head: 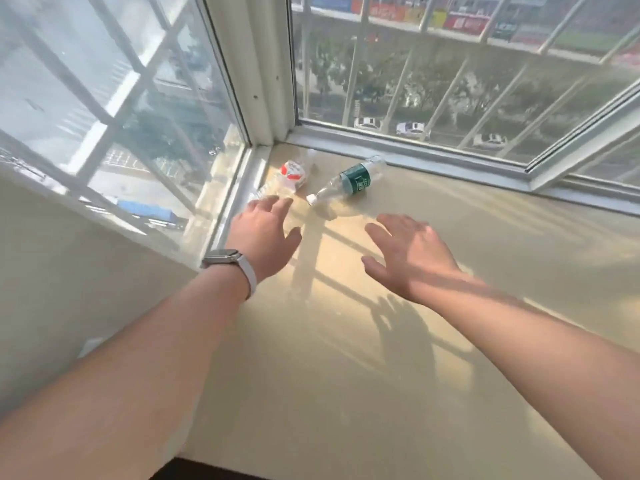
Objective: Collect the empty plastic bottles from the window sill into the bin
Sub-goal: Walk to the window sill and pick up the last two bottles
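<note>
Sunlit window sill [381, 358]: left hand [265, 237] and right hand [412, 254] are hovering, fingers [281, 204] spread empty, near likely light, crushable green-label bottle [353, 180]; mid-body grip suits

The one view comes from a camera on the person's head, looking forward and down across the window sill [381, 358] toward the corner post [258, 81] where two panes meet. It sits close: both forearms run in from the bottom edge, the left hand [265, 237] and right hand [412, 254] lie mid-frame, and the red-labelled bottle [292, 174] and green-labelled bottle [353, 181] lie just beyond them. The wide lens also takes in the cars [412, 129] on the street below.
</note>
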{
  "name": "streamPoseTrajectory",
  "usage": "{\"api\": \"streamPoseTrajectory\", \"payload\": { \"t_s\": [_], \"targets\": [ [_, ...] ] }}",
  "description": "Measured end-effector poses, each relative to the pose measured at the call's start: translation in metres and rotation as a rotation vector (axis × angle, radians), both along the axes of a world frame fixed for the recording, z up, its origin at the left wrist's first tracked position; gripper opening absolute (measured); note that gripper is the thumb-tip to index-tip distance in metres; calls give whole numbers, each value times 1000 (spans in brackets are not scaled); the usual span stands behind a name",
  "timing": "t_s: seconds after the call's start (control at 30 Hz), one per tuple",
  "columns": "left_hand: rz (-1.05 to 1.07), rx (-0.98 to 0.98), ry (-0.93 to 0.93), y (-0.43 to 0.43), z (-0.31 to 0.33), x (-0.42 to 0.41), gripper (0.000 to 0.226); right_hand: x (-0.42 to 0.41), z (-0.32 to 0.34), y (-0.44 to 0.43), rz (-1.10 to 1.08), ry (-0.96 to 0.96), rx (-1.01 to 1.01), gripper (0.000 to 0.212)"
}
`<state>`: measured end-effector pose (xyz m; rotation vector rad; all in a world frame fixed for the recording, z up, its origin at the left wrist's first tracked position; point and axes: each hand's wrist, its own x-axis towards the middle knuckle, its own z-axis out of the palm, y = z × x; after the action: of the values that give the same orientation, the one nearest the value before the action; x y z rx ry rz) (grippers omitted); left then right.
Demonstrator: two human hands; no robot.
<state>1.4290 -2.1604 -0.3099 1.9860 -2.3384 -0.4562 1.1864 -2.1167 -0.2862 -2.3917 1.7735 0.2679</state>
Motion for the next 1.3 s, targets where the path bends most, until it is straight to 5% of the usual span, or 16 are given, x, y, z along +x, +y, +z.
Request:
{"api": "streamPoseTrajectory", "payload": {
  "t_s": [0.33, 0.63, 1.03, 1.3],
  "targets": [
    [230, 79, 75, -108, -145, -3, 63, -9, -140, -138, -38, -23, -72, 57],
    [362, 15, 127, -142, -192, -10, 75, -20, -206, -217, 24, -23, -59, 76],
    [477, -41, 342, -89, -178, -5, 88, -24, -201, -182, 43, -12, 10, 66],
    [426, -45, 438, -18, -114, -4, 80, -29, -135, -84, -96, -133, -54, 59]
  ]
}}
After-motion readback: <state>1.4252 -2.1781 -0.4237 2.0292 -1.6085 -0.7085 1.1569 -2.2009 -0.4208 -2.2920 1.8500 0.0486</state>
